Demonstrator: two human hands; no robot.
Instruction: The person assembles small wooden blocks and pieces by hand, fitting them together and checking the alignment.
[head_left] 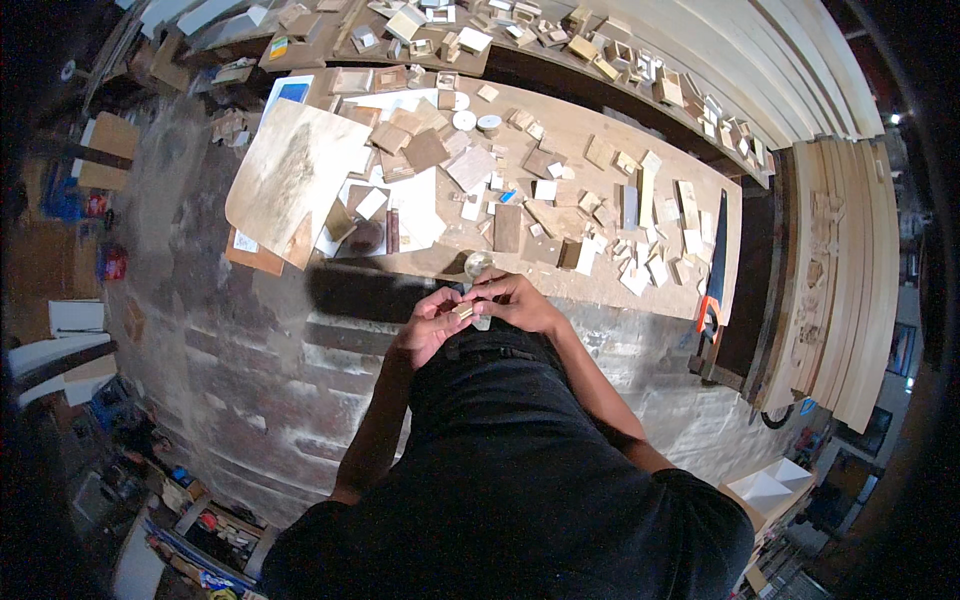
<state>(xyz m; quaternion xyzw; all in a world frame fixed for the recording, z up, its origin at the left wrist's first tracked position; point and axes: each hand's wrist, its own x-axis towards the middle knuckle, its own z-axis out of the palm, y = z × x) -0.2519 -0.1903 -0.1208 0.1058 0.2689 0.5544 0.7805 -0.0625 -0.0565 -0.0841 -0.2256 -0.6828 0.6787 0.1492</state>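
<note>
Close to my body, just off the table's near edge, both hands meet on a small light-coloured wooden piece (pixel 463 311). My left hand (pixel 428 328) pinches it between thumb and fingers from the left. From the right, the fingers of my right hand (pixel 515 303) are closed on the same piece, covering part of it. Just beyond them, at the edge of the worktable (pixel 430 262), stands a small round pale container (pixel 478 265); its contents are too small to make out.
Wood offcuts (pixel 507 228) and small blocks cover much of the table. A large pale board (pixel 296 170) overhangs its left end, and a handsaw (pixel 714 270) with an orange handle lies at the right edge. Small wooden boxes (pixel 610 52) line a shelf behind; long planks (pixel 830 270) are stacked at right.
</note>
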